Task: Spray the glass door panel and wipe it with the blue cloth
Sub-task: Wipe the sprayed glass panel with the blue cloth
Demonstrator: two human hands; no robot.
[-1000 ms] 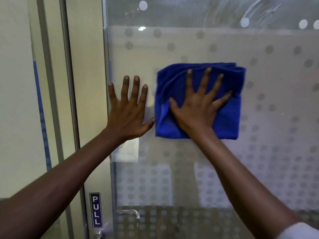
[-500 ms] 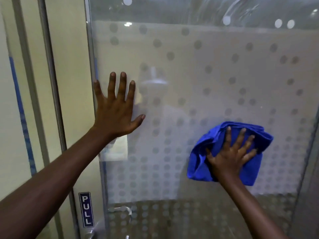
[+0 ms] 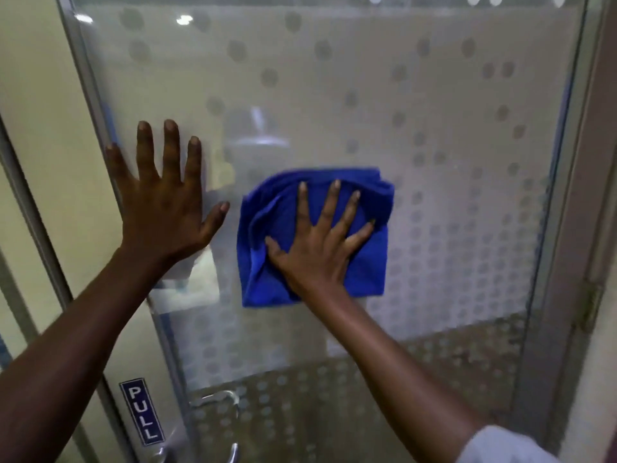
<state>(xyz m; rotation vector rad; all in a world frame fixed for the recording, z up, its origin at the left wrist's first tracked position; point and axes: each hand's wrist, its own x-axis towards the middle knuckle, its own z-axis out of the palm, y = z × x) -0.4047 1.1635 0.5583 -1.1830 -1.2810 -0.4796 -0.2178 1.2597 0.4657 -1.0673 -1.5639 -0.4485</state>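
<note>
The glass door panel point(image 3: 367, 95) fills the view, frosted with a pattern of grey dots. A folded blue cloth point(image 3: 267, 279) lies flat against the glass near the middle. My right hand point(image 3: 320, 242) presses on the cloth with fingers spread, palm flat. My left hand point(image 3: 163, 202) rests flat and open on the glass at the panel's left edge, a little left of the cloth and apart from it. No spray bottle is in view.
A blue PULL sign point(image 3: 143, 411) sits on the frame at the lower left, beside a metal door handle point(image 3: 220, 399). The door's right frame carries a hinge point(image 3: 591, 305). A cream wall and metal frame strips stand to the left.
My right hand swept the cloth down and right, then back left and slightly up toward the middle of the panel. My left hand stayed flat on the glass's left edge.
</note>
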